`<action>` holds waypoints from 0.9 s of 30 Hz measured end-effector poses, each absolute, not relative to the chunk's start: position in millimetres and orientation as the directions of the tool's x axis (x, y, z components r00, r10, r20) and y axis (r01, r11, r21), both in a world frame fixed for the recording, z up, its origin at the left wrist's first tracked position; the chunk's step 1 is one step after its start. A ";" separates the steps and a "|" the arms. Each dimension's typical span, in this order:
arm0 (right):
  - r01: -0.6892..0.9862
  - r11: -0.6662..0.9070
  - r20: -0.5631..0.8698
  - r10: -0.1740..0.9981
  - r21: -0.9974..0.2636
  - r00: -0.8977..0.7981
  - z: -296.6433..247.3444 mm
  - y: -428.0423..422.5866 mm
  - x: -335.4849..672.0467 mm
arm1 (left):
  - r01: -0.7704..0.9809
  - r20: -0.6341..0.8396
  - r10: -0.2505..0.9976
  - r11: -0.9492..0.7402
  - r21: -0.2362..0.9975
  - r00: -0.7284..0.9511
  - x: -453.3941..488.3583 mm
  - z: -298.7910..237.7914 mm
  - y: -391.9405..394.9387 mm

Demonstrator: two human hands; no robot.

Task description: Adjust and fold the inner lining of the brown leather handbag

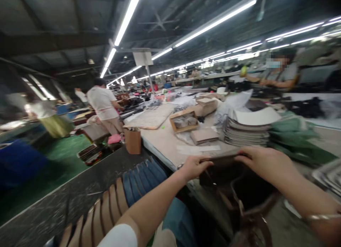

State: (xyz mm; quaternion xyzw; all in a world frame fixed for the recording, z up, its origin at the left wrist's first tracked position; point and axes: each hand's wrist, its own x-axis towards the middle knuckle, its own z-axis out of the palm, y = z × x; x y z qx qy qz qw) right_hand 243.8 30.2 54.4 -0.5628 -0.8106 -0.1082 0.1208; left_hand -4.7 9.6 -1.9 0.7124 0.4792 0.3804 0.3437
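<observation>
A dark brown bag (222, 181), with its mouth gaping toward me, hangs at the table's near edge. My left hand (195, 167) pinches the far rim of the bag at its left end. Farther right on that same rim, my right hand (257, 160) is closed with thumb and fingers over the edge. A strap or handle loop (263, 231) dangles from the bag's near side. The inside of the bag is dark, and its bottom is hidden.
Beyond my hands stand a stack of curved panels (246, 131), a small open carton (183, 122) and green cloth (295, 137). Tan and blue pieces (114, 195) line the dark bench at left, near a brown box (132, 140). Co-workers (102, 101) stand farther off.
</observation>
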 end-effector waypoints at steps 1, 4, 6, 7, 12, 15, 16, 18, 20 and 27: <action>0.948 0.318 0.274 0.909 0.029 -0.314 57.5 26.8 243.2 | 0.410 0.213 0.946 -0.301 0.861 0.246 -6.5 -2.1 11.6; 0.955 0.295 0.260 0.921 0.016 -0.289 67.0 27.0 230.8 | 0.413 0.220 0.943 -0.308 0.857 0.249 -10.8 -1.2 11.4; 0.956 0.295 0.267 0.920 0.008 -0.286 70.5 27.7 225.1 | 0.414 0.233 0.938 -0.324 0.851 0.256 -11.8 -1.2 9.3; 0.955 0.298 0.268 0.919 0.003 -0.288 71.0 27.4 224.1 | 0.410 0.239 0.937 -0.329 0.851 0.256 -11.7 -1.5 8.6; 0.955 0.297 0.277 0.918 -0.006 -0.284 69.6 24.9 226.0 | 0.428 0.220 0.945 -0.307 0.850 0.242 -9.2 6.3 7.7; 0.955 0.296 0.268 0.919 0.017 -0.289 70.5 25.6 224.7 | 0.598 0.185 0.937 -0.332 0.730 0.295 -8.2 24.2 5.2; 0.954 0.298 0.268 0.918 0.025 -0.293 70.9 26.3 223.9 | 0.658 0.173 0.928 -0.358 0.663 0.331 -7.2 31.0 4.6; 0.952 0.305 0.273 0.913 0.039 -0.303 71.3 27.7 222.4 | 0.734 0.178 0.905 -0.418 0.536 0.386 -3.2 42.5 5.2; 0.952 0.304 0.281 0.910 0.045 -0.304 71.1 28.7 221.7 | 0.759 0.208 0.884 -0.466 0.455 0.419 3.4 48.8 9.1; 0.953 0.302 0.282 0.913 0.016 -0.294 73.4 25.3 235.7 | 0.786 0.241 0.882 -0.471 0.401 0.405 17.8 42.0 25.9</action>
